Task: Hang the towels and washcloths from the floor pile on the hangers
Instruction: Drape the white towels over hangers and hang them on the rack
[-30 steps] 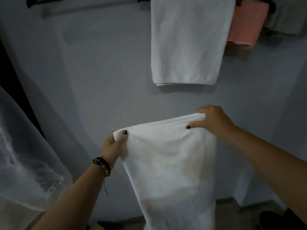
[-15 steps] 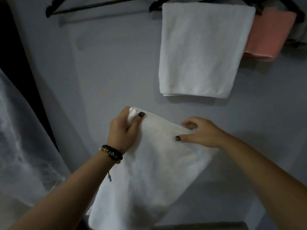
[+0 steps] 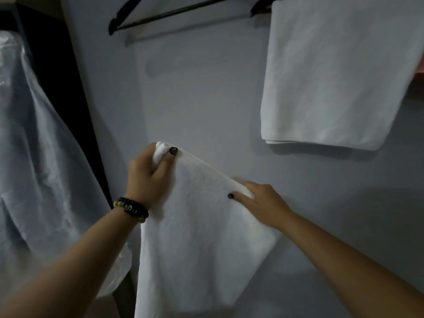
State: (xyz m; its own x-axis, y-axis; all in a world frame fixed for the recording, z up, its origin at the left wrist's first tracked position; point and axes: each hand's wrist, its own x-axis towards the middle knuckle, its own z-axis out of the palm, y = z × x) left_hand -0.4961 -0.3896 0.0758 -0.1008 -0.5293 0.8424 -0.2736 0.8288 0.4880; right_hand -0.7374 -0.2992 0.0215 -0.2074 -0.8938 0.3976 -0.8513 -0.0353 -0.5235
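Towel [image 3: 199, 237] in my hands hangs in front of the wall [image 3: 206, 99], below and left of the hung towel [image 3: 339, 72], which I take as my mark. Since a second ago its top edge has gone from nearly level to a clear slant, high at the left corner and low at the right, and my two hands have drawn closer together. Since half a second ago the hung towel sits further right and larger in view, and the pink cloth [image 3: 421, 67] beyond it is now only a sliver at the frame edge.

My left hand [image 3: 146, 177] grips the upper left corner, fingers curled round a bunch of fabric, thumb pressed on the front. My right hand [image 3: 261, 203] pinches the top edge lower down, thumb on the front face and fingers behind the fold. The rest of the towel drops straight down out of frame.

Left of the hung towel, at the same height as its top, a bare black hanger [image 3: 174, 14] carries nothing. The hung towel is folded over its own hanger, whose tip just shows. Far left of it hangs a sheer plastic cover [image 3: 34, 145]. A beaded bracelet [image 3: 132, 208] circles my left wrist.
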